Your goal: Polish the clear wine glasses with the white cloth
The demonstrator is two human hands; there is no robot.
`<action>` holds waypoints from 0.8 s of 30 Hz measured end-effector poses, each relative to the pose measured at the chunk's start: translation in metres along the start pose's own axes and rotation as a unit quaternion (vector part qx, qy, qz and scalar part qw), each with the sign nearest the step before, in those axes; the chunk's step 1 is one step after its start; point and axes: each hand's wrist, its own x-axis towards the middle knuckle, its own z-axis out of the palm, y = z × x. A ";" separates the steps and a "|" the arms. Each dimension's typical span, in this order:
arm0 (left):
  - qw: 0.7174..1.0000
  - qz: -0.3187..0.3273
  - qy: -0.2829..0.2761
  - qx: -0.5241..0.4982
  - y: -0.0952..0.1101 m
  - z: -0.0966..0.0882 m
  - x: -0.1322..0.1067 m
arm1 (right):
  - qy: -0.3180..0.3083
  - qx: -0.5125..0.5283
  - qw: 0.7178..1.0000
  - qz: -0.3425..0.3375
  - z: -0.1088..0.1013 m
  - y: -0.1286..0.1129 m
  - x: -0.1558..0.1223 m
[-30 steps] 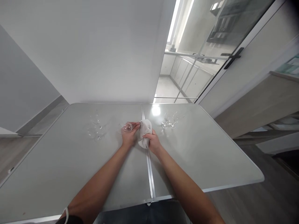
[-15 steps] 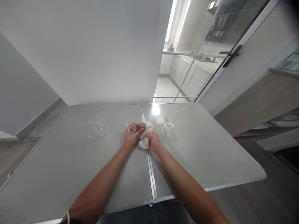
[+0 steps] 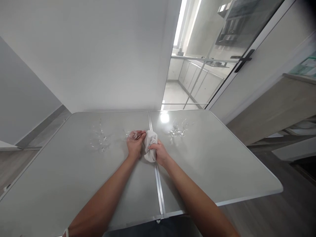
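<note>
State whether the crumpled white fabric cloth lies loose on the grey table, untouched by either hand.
No, the right hand has the crumpled white cloth in its grip, while the left hand holds a clear rounded glass.

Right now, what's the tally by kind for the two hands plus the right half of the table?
Glasses: 3 (the held glass in the left hand, the glass pair on the right half)
Cloths: 1 (the white cloth in the right hand)
Total: 4
</note>
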 end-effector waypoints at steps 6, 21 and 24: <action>0.999 0.029 0.037 0.002 -0.001 -0.007 0.005 | 0.129 -0.027 0.989 -0.064 -0.018 -0.013 0.010; 0.999 -0.001 -0.006 0.034 -0.004 -0.004 0.003 | 0.091 0.053 0.989 -0.105 -0.014 -0.015 0.013; 0.999 0.001 -0.006 0.044 -0.004 -0.005 0.003 | 0.116 0.024 0.983 -0.137 -0.025 -0.023 0.019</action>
